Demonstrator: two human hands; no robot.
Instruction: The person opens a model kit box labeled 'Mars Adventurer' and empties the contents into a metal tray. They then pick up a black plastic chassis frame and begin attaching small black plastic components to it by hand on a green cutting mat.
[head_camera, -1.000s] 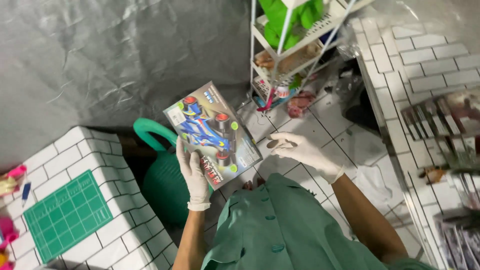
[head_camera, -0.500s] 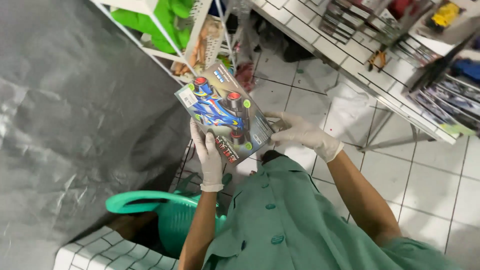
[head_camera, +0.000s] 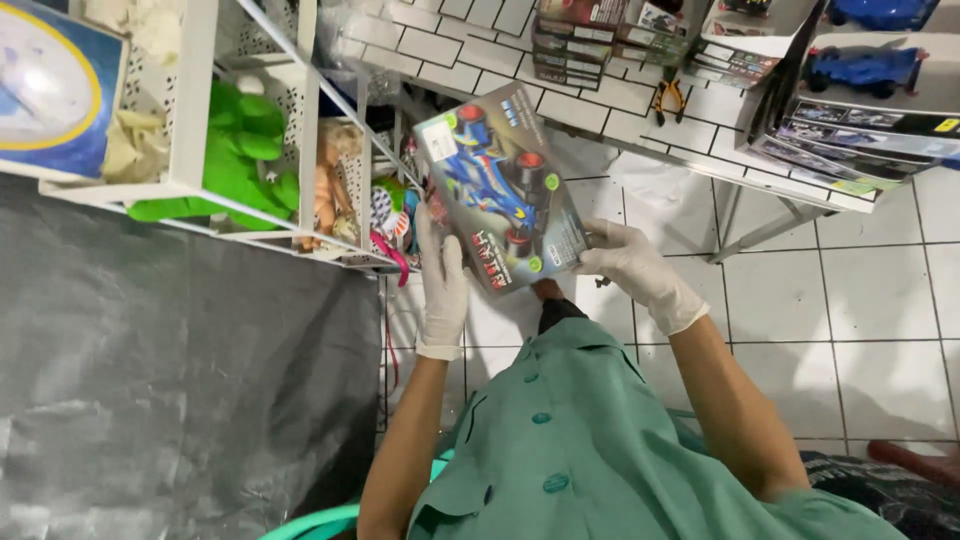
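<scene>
Both gloved hands, left hand (head_camera: 441, 290) and right hand (head_camera: 634, 270), clasp the toy race-car box (head_camera: 500, 188) by its opposite edges, tilted, above the tiled floor (head_camera: 850, 310) beside a white shelf rack (head_camera: 200, 110).

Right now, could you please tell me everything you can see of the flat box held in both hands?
The flat box is a rectangular, glossy cardboard-looking pack, grey with a blue racing car with red-hubbed wheels pictured on its face. It looks closed and undamaged, held tilted above the tiled floor. The left hand, in a white glove, grips its lower left edge; the gloved right hand holds its right edge.
</scene>
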